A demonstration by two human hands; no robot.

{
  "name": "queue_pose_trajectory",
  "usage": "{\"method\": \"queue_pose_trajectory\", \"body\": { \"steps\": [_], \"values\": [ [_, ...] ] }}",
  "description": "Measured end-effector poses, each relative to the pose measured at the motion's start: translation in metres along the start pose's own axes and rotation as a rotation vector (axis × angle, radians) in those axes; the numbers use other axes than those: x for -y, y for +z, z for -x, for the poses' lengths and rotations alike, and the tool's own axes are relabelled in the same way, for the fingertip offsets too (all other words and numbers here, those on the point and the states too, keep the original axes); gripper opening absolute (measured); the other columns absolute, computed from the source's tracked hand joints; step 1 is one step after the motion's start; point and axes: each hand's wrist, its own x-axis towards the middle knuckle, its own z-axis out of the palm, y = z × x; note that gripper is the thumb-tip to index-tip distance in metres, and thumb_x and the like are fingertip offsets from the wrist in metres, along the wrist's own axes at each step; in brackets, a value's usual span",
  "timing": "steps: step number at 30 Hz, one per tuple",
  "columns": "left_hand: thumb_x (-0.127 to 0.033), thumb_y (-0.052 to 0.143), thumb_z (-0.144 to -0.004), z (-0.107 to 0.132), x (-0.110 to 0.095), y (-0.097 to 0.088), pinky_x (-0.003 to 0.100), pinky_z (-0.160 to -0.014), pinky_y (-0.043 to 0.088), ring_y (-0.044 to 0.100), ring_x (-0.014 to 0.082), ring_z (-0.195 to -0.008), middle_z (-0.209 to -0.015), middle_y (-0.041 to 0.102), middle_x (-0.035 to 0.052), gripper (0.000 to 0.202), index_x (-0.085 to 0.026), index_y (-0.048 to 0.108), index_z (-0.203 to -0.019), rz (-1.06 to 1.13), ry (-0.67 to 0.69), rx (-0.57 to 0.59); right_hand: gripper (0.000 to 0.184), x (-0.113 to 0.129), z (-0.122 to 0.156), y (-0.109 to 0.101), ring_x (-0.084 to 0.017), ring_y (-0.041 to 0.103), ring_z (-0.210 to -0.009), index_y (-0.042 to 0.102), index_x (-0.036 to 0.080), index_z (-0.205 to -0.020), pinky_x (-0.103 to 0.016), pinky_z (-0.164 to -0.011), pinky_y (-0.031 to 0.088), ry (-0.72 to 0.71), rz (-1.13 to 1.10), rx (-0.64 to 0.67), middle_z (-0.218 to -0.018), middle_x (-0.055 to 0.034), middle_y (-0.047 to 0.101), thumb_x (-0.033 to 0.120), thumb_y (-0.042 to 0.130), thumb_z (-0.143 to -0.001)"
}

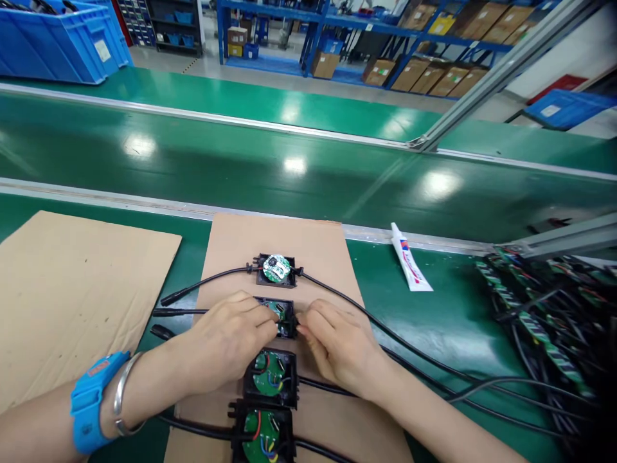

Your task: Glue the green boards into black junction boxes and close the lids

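Several open black housings with round green circuit boards stand in a column on a cardboard sheet (279,235). Both of my hands are at the second housing (288,329) from the far end. My left hand (236,334) is closed over its left side, fingertips on the board and partly hiding it. At its right edge, my right hand (332,337) pinches the black cable where it enters; the pinched part is mostly covered. Beyond them lies the farthest housing (276,270), its cables running out both sides. Two nearer housings (270,376) show red, blue and yellow wires.
A white tube (411,257) lies on the green bench to the right. Boards and cables are heaped (535,321) at the far right. Another cardboard piece (81,289) covers the left. A metal rail (193,209) crosses behind; a blue bin (58,45) stands at back left.
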Motion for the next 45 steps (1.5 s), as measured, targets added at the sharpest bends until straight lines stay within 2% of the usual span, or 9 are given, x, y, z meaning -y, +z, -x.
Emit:
{"method": "queue_pose_trajectory", "body": {
  "steps": [7,14,18,21,26,33,39,42,45],
  "values": [
    [-0.002,0.045,-0.081,-0.001,-0.004,-0.001,0.038,-0.086,0.044,0.053,0.0226,-0.092,-0.103,0.060,0.0057,0.049,-0.018,0.047,-0.127,-0.041,0.008,0.019,0.022,0.003,-0.003,-0.004,-0.017,0.046,-0.061,0.051,0.018,-0.071,-0.031,-0.051,0.030,-0.013,0.193,0.092,-0.069,-0.0036,0.053,0.004,0.039,-0.084],
    [-0.004,0.046,-0.071,-0.008,-0.012,0.002,0.038,-0.075,0.044,0.051,0.0237,-0.085,-0.097,0.058,0.0088,0.030,-0.015,0.062,-0.095,-0.107,-0.047,0.039,0.024,0.022,-0.004,0.003,-0.022,0.048,-0.060,0.058,0.014,-0.079,-0.032,-0.045,0.029,-0.126,0.512,0.120,-0.068,-0.0087,0.056,0.002,0.038,-0.083],
    [-0.004,0.047,-0.073,-0.002,-0.006,0.003,0.039,-0.078,0.046,0.053,0.0241,-0.089,-0.103,0.059,0.0088,0.048,-0.016,0.057,-0.118,-0.046,-0.035,0.002,0.022,0.009,0.002,0.004,-0.020,0.050,-0.073,0.062,0.013,-0.086,-0.033,-0.064,0.043,-0.008,0.194,0.010,-0.080,-0.0084,0.058,0.009,0.040,-0.088],
    [-0.003,0.045,-0.075,0.000,-0.002,0.005,0.040,-0.082,0.047,0.054,0.0238,-0.092,-0.108,0.060,0.0092,0.056,-0.017,0.050,-0.128,-0.027,-0.021,-0.034,0.022,-0.001,0.004,0.001,-0.020,0.050,-0.082,0.064,0.015,-0.088,-0.033,-0.074,0.043,0.159,-0.088,-0.019,-0.085,-0.0078,0.058,0.017,0.042,-0.092],
    [-0.002,0.045,-0.073,-0.001,-0.006,0.004,0.040,-0.080,0.046,0.053,0.0256,-0.094,-0.117,0.059,0.0107,0.058,-0.014,0.050,-0.129,-0.133,0.004,0.036,0.018,0.000,-0.001,-0.002,-0.019,0.051,-0.083,0.063,0.016,-0.090,-0.033,-0.077,0.042,0.242,-0.241,0.023,-0.085,-0.0067,0.059,0.013,0.045,-0.088],
    [0.001,0.043,-0.073,0.001,-0.006,0.000,0.040,-0.085,0.042,0.049,0.0256,-0.098,-0.139,0.052,0.0046,0.062,-0.014,0.048,-0.134,-0.219,0.087,0.043,0.016,-0.002,-0.005,0.004,-0.017,0.048,-0.074,0.057,0.015,-0.079,-0.030,-0.068,0.040,0.188,-0.297,0.005,-0.076,-0.0049,0.055,0.008,0.043,-0.082],
    [-0.001,0.044,-0.072,0.000,-0.012,0.002,0.041,-0.090,0.037,0.051,0.0256,-0.104,-0.139,0.053,0.0058,0.062,-0.011,0.050,-0.133,-0.242,0.060,0.074,0.029,-0.002,0.002,0.014,-0.015,0.040,-0.065,0.052,0.017,-0.068,-0.028,-0.060,0.035,0.043,-0.241,-0.109,-0.066,-0.0026,0.046,0.006,0.033,-0.087],
    [-0.003,0.047,-0.072,0.000,-0.016,-0.001,0.042,-0.084,0.038,0.053,0.0249,-0.100,-0.136,0.056,0.0054,0.060,-0.013,0.052,-0.131,-0.209,0.044,0.066,0.030,-0.003,0.000,0.006,-0.015,0.041,-0.065,0.053,0.017,-0.066,-0.029,-0.061,0.035,0.041,-0.212,-0.059,-0.066,-0.0030,0.048,0.007,0.034,-0.087],
    [-0.006,0.048,-0.077,0.001,-0.008,-0.010,0.041,-0.086,0.038,0.053,0.0232,-0.103,-0.134,0.057,-0.0004,0.055,-0.023,0.054,-0.130,-0.100,0.043,0.027,0.022,-0.010,-0.009,-0.012,-0.016,0.048,-0.072,0.061,0.017,-0.074,-0.029,-0.067,0.040,0.086,-0.216,0.060,-0.071,-0.0034,0.058,0.012,0.044,-0.087]
  ]
}}
